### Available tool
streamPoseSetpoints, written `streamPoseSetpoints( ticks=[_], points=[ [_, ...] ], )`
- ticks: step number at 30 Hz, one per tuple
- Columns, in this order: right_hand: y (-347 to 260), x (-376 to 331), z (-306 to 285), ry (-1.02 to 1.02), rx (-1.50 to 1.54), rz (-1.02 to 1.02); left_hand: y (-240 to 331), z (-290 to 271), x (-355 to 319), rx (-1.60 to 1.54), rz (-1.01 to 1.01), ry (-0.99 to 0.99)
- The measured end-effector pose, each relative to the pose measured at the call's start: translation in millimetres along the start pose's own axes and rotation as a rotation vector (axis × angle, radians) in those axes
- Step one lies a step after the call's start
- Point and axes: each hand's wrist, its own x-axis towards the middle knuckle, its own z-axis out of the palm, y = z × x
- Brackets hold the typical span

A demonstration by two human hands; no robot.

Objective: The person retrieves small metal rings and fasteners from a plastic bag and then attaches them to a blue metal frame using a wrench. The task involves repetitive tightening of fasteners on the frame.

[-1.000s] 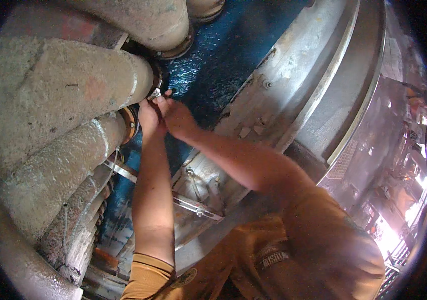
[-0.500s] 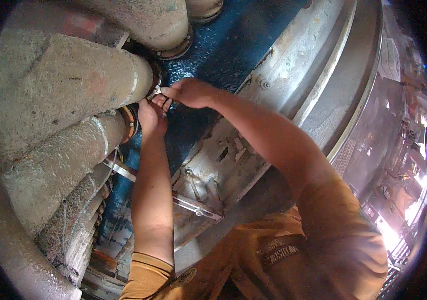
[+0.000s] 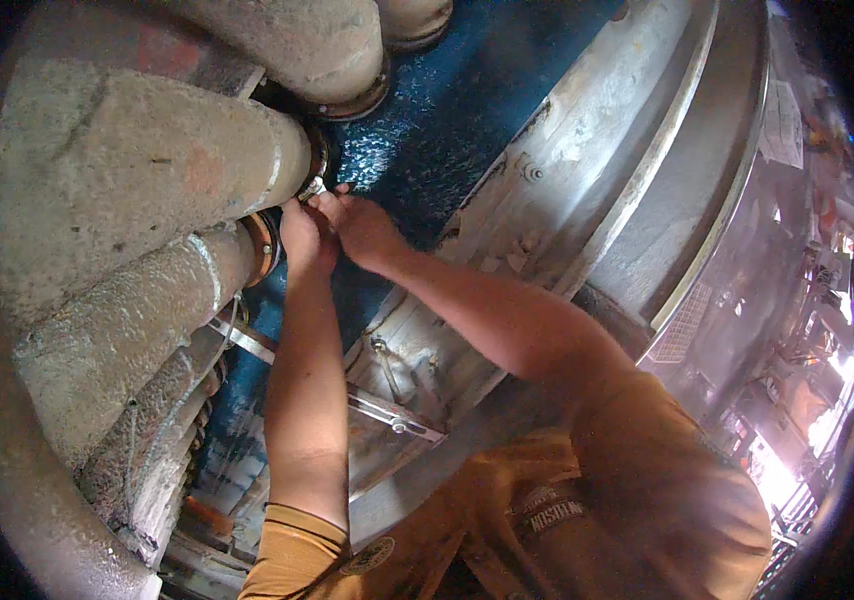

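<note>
Both my hands meet at the flanged end of a thick grey, rough-surfaced cylinder [image 3: 167,145]. A small shiny metal fitting [image 3: 316,186] shows at its dark end ring [image 3: 321,155], just beyond my fingertips. My left hand [image 3: 307,238], fingers curled, lies under the fitting between this cylinder and the lower one. My right hand [image 3: 365,232] comes from the right with its fingers bent closed, touching the left hand's fingers beside the fitting. What either hand grips is hidden by the fingers.
A lower grey cylinder [image 3: 137,285] with a rusty end ring [image 3: 264,247] sits left of my left forearm. Behind my hands is a dark blue glossy surface [image 3: 437,130]. A slotted metal bracket [image 3: 397,420] crosses between my arms. A curved metal rim [image 3: 647,150] runs along the right.
My right hand has dropped slightly and turned, its elbow lower, and its fingers have come in against my left hand. My left hand stays almost in place at the fitting.
</note>
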Motion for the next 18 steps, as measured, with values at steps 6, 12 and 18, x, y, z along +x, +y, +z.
streamPoseSetpoints(
  ticks=[6,12,18],
  points=[
    [-8,-8,13,0.008,0.285,0.087,2,4,-3,0.051,0.078,0.023],
    [9,4,-13,-0.094,0.281,-0.056,-7,-14,13,-0.042,0.047,-0.048],
    [13,21,-21,-0.257,0.116,-0.239,-9,-31,24,0.006,0.044,-0.017]
  ],
)
